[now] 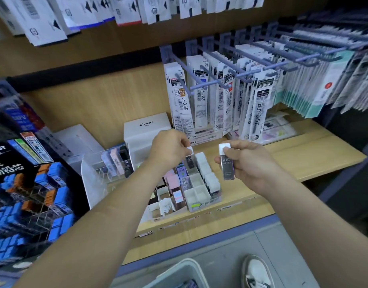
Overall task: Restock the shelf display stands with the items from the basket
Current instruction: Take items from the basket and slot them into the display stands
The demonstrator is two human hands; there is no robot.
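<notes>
My right hand [246,163] grips a dark lead case [227,167] with a white cap, marked 100, held upright above the shelf. My left hand [168,148] pinches the white cap of a second dark lead case [189,161], which hangs over the back row of a clear compartment stand [201,204]. That stand holds several white-capped cases on its right side and pink and purple cases [176,188] on its left. A grey basket [179,271] shows at the bottom edge, by the floor.
A white Pilot box [146,129] stands behind the stand. A clear acrylic display [108,163] with lead cases sits to the left, and a black rack with blue cases [33,200] is further left. Refill packs hang on hooks [231,80] above. A shoe [255,271] is below.
</notes>
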